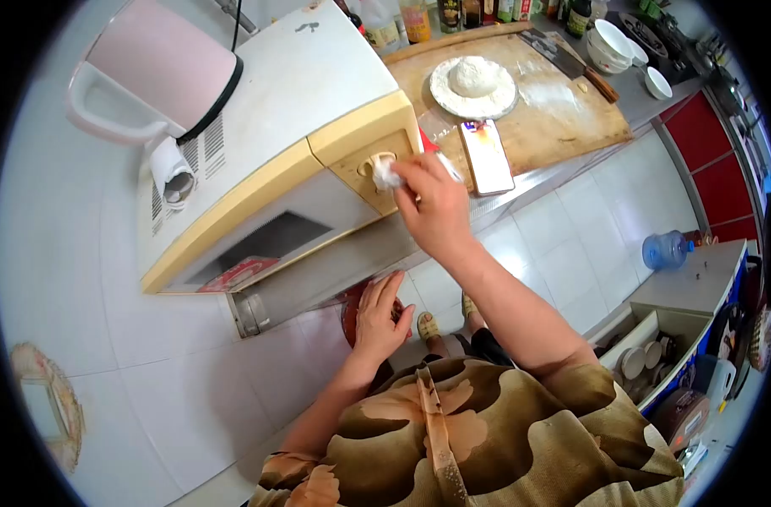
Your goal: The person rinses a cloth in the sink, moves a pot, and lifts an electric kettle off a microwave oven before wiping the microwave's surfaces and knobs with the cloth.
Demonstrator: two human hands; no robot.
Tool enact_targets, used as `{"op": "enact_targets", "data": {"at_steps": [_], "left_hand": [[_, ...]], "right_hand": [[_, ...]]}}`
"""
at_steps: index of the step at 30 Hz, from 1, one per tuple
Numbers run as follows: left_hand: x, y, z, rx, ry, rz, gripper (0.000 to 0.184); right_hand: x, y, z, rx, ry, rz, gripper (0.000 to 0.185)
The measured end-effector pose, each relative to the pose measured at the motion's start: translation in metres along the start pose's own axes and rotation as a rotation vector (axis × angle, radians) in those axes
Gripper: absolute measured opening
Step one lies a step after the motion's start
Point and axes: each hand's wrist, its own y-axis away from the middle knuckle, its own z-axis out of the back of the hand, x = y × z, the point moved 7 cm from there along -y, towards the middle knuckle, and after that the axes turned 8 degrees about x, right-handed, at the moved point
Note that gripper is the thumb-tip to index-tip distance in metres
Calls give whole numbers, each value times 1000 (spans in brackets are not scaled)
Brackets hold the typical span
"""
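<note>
Your right fingers pinch a white wad at the microwave; press lightly, evenly. Your left fingers, below, are apart.

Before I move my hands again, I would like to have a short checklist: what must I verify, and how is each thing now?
1. Right hand has a grip on the white wad: ok.
2. White wad is at the microwave control panel: ok.
3. Left hand touches nothing: cannot tell; it is below the microwave.
4. Kitchen knife is apart from both hands: ok.
5. Smartphone is well inside the cutting board: not ok, it reaches the near edge.
</note>
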Motion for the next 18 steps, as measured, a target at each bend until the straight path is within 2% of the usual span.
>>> {"op": "enact_targets", "data": {"at_steps": [9,12,14,16,18], "left_hand": [[10,26,6,-6,102,37,59],[1,18,65,-234,2,-36,56],[-20,10,127,-450,-115,-245,50],[-33,3,195,-668,-103,-341,44],[-44,1,249,-790,-269,-528,44]], "right_hand": [[-2,-3,-2,-26,-24,-33,21],[-5,-2,-10,-13,-46,-42,20],[-16,13,-11,31,9,-38,18],[-12,23,-6,6,-57,-78,19],[-3,20,-4,-21,-117,-122,20]]}}
